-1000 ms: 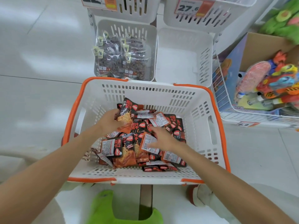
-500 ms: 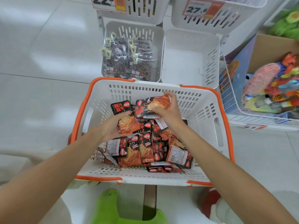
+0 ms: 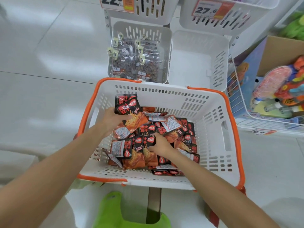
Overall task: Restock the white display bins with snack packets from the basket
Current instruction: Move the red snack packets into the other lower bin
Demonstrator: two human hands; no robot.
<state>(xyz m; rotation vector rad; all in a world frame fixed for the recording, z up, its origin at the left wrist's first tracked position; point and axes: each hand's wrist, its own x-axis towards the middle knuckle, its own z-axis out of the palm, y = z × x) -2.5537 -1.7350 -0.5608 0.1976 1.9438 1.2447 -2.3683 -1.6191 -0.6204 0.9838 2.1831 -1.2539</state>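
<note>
Presently, left hand [image 3: 113, 120]: closed around several snack packets [image 3: 130, 112], near basket's [image 3: 213, 111] far-left corner.
Right hand [image 3: 160, 143]: fingers pinching one packet [image 3: 150, 140] mid-pile.

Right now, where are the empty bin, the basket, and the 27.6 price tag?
empty bin [image 3: 190, 63]: head view, on its bare white floor.
basket [image 3: 164, 90]: head view, on the slotted far wall.
27.6 price tag [image 3: 207, 9]: head view, on the printed number.

The upper bins [image 3: 230, 15] are cut off by the top edge; packet print [image 3: 125, 106] is too blurred to read; right fingertips [image 3: 152, 143] are buried among packets
</note>
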